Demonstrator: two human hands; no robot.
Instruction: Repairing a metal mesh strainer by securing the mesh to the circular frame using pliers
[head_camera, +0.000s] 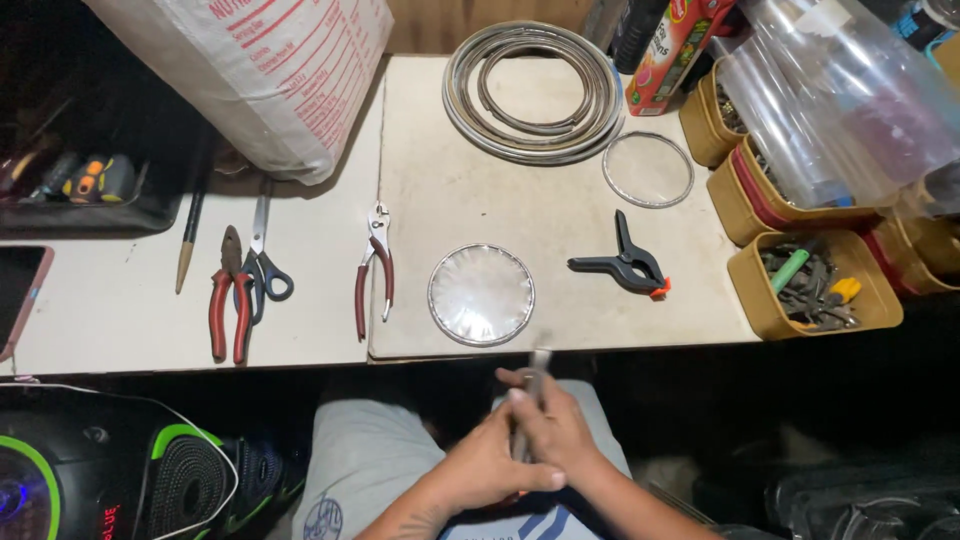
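Both hands, left hand (480, 465) and right hand (555, 430), meet at bottom centre around thin grey metal strip (537, 375), below table edge. Round clear glass lens (481, 295) just above. Black spring clamp (625, 265) right of lens. Coiled metal trim (533, 92) top centre. Red-handled pliers (228, 295) far left.

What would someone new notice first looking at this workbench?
Probably the big coil of metal trim at the back of the table, then the round clear lens near the front edge with a black spring clamp to its right. Below the edge, the left hand and right hand clasp a thin metal strip.
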